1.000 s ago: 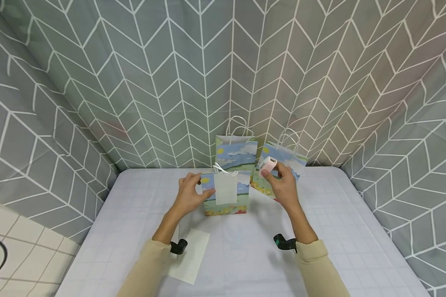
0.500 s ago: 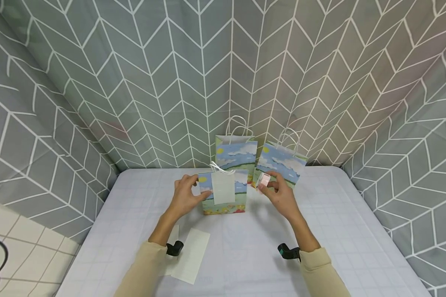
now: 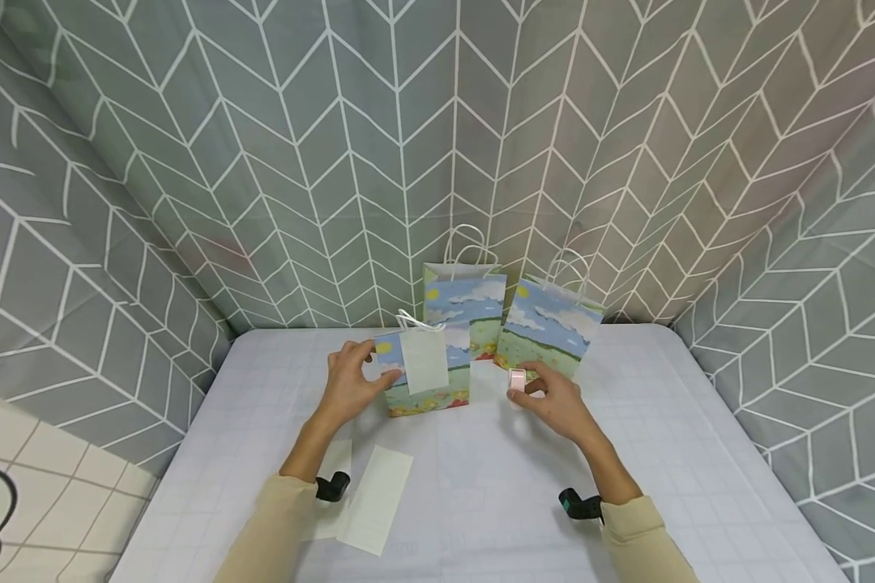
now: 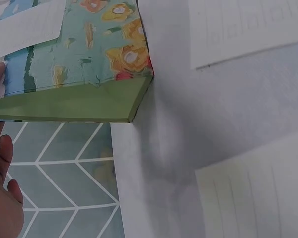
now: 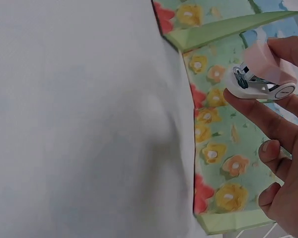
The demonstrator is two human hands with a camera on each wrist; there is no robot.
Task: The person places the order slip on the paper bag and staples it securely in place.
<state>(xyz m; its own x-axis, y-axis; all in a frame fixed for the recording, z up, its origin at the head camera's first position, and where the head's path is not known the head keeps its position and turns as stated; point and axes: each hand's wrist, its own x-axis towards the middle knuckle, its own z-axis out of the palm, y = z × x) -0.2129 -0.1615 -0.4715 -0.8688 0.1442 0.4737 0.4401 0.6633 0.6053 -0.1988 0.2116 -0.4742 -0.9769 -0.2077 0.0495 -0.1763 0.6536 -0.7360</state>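
My left hand (image 3: 353, 385) pinches the left edge of a small paper gift bag (image 3: 458, 360) painted with sky, meadow and flowers. A white paper slip (image 3: 426, 363) lies over the front of this bag, just under its white cord handles. In the left wrist view the bag's green side (image 4: 79, 101) shows, with only parts of my fingers at the frame edge. My right hand (image 3: 557, 409) holds a mini stapler (image 5: 268, 74), pink on top and white below, between thumb and fingers. It is to the right of the bag and apart from it.
Two matching gift bags stand behind, one upright (image 3: 484, 312) and one leaning (image 3: 550, 324). On the white-covered table (image 3: 496, 502), a lined paper slip (image 3: 376, 500) lies near my left wrist, with another slip (image 3: 328, 518) partly under the forearm. A patterned curtain rises behind.
My left hand has shifted left, carrying the bag and its slip along. My right hand has lowered the stapler toward the table and turned it, uncovering more of the leaning bag.
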